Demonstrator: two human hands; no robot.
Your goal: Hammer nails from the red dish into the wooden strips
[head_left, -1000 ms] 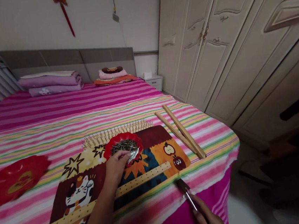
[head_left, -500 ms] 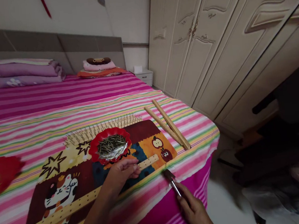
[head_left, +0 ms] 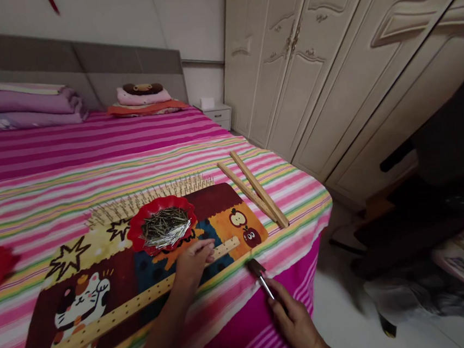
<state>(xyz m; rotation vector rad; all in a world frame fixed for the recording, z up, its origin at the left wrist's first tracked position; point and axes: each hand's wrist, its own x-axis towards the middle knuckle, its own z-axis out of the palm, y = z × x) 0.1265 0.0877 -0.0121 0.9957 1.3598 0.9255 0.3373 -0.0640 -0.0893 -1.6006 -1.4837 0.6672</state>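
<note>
The bowl [head_left: 135, 236] was red, the nails [head_left: 166, 228] silvery to dark grey. The strip [head_left: 126, 310] was pale tan, dotted dark in rows. The hammer [head_left: 256, 267] had a dark head and a silvery neck. The mat [head_left: 121, 277] was patched maroon, yellow, teal and orange, with a white, black and orange cat [head_left: 81, 304]. Pink, white, yellow and green stripes crossed the cloth [head_left: 291, 190]; magenta bands, the sheet [head_left: 89, 137].

Nothing you can read here.
On the mat [head_left: 120, 272] in front of you, you see printed pictures, a cat [head_left: 82, 304] and apples [head_left: 237, 218] among them, but no legible words or numbers.
</note>
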